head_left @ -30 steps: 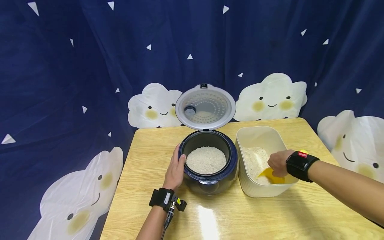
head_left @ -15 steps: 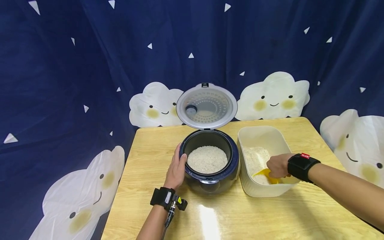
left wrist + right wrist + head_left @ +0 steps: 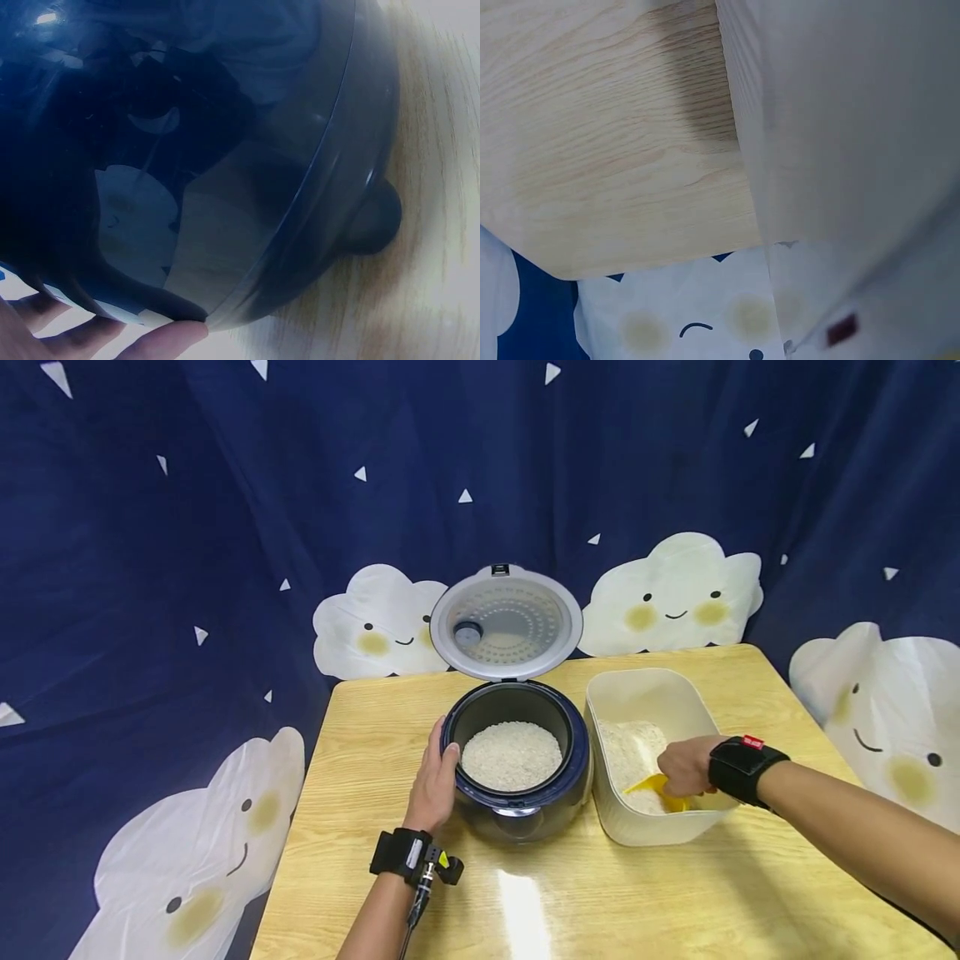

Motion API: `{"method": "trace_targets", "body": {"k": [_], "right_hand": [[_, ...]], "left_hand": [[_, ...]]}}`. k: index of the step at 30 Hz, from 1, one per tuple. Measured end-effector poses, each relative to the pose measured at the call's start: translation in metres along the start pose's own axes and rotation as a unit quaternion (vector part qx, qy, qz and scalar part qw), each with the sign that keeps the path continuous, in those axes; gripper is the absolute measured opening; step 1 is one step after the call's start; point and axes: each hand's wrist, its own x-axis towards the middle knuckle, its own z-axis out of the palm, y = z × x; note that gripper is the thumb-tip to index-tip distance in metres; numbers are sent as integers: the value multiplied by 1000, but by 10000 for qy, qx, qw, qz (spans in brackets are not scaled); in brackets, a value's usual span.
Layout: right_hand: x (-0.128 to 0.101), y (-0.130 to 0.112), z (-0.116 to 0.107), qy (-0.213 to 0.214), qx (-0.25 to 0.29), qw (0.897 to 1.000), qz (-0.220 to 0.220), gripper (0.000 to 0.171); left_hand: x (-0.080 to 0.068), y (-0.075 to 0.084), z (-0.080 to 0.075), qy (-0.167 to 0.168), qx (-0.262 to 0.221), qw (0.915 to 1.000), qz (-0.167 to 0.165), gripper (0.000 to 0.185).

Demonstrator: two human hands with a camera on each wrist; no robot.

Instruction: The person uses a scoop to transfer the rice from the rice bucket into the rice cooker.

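A dark blue rice cooker stands open on the wooden table, its lid raised, with white rice in its pot. My left hand rests flat against the cooker's left side; the left wrist view shows the glossy cooker wall with my fingertips at its base. To the right stands a cream bin holding rice. My right hand reaches into the bin and grips a yellow scoop dug into the rice. The right wrist view shows only the bin's outer wall.
A dark blue curtain with white triangles and smiling cloud shapes hangs behind and around the table. Bare wood lies left of the cooker and along the front. The table's right edge is close to the bin.
My right hand has pushed the yellow scoop a little leftward and deeper into the bin's rice. The left hand stays on the cooker. The head view shifted slightly.
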Motion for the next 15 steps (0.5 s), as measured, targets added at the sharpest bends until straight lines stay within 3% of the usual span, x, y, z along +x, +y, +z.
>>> {"method": "trace_targets", "body": {"k": [15], "right_hand": [[0,-1,2,277,-162,9995,28,30]], "left_hand": [[-1,1,-1,-19,3,10000,-19,56]]}}
